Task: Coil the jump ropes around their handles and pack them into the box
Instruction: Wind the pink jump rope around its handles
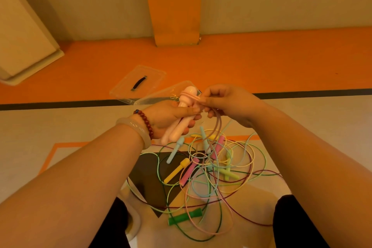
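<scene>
A: Which step is this?

B: The coiling, I'd judge, and early in it. The left hand (171, 117) grips a pair of pale pink handles (178, 130) side by side, its fingers (190, 110) curled round the shafts. The right hand (227, 104) pinches the pink rope (190, 94) just beside the handles' knobbed tops, where a couple of turns lie around the necks.

A: And the rest of that rope?

B: It drops in a loop below the right hand towards the tangle of ropes (213, 175) on the floor (70, 127). I cannot tell how much is left to wind, because it vanishes among the others.

A: What does the next move call for?

B: Probably carrying the strand round the handles again under light tension, each turn snug against the last, with the left hand holding the pair together. The loose tail may snag in the tangle.

A: Materials?

B: The handles look like smooth matte plastic or rubber. They are round, with a bulbous end above a narrower neck. The ropes are thin, glossy, springy cords in green, yellow, blue, pink and dark red.

A: The box?

B: A clear plastic box (159, 94) sits on the floor just behind the hands. Its lid (149, 74), which has a black grip, lies beside it. I cannot tell whether anything is packed yet.
</scene>
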